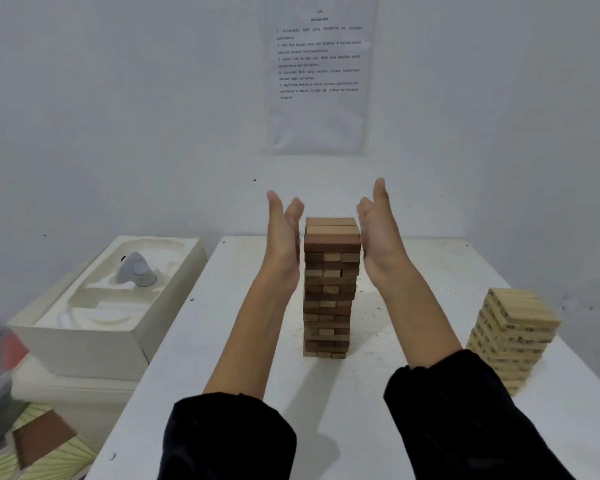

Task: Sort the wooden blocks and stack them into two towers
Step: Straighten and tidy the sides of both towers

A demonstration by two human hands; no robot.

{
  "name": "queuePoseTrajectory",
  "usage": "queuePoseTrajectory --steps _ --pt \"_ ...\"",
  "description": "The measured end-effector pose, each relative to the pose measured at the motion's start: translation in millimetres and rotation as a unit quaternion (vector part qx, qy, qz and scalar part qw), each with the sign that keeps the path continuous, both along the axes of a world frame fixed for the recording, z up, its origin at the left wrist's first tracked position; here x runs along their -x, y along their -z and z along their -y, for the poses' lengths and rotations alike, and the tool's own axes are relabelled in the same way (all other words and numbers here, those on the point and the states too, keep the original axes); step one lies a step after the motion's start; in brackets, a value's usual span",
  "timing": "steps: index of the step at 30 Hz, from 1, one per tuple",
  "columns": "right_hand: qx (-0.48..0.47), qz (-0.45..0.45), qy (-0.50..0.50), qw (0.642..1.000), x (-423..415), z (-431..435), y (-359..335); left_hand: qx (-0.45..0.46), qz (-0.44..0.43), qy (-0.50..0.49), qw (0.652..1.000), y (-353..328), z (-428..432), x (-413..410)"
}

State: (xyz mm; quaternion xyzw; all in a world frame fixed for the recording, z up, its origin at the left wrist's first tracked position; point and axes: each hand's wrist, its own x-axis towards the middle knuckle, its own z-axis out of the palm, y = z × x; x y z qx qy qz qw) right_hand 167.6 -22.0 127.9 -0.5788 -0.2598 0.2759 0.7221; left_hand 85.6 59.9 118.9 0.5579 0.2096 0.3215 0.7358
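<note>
Matt wooden tower (pixel 329 289), scuffed table (pixel 222 323)

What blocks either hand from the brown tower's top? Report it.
Nothing visible does. The left hand and the right hand flank the top of the brown tower, open palms facing it. The pale tower stands apart on the right.

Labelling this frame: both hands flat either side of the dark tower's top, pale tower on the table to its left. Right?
Not quite. The head view shows the pale tower on the table to the right of the dark tower, not its left. The rest holds: left hand and right hand are flat either side of its top.
</note>
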Motion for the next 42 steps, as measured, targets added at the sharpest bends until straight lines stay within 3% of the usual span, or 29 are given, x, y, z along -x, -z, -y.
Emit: queuePoseTrajectory --steps 3,20,26,38,42 --pt "0.004 -0.038 -0.022 0.999 5.3 -4.6 2.0 0.004 -0.023 0.006 1.000 -3.1 10.4 -2.7" --pt "0.050 -0.032 0.019 0.998 7.9 -8.0 2.5 0.002 -0.052 -0.062 0.997 -0.3 18.0 -9.4" --pt "0.000 -0.055 0.012 0.998 5.1 -6.0 2.7 0.008 -0.024 -0.053 0.998 -2.1 15.0 -7.1" --pt "0.000 -0.120 0.021 0.993 5.7 -7.3 61.3 0.079 -0.044 -0.068 0.994 48.7 15.9 -4.9" --pt "-0.001 -0.130 0.021 0.991 7.1 -11.1 68.9 0.050 -0.047 -0.075 0.995 50.5 20.2 -9.9"
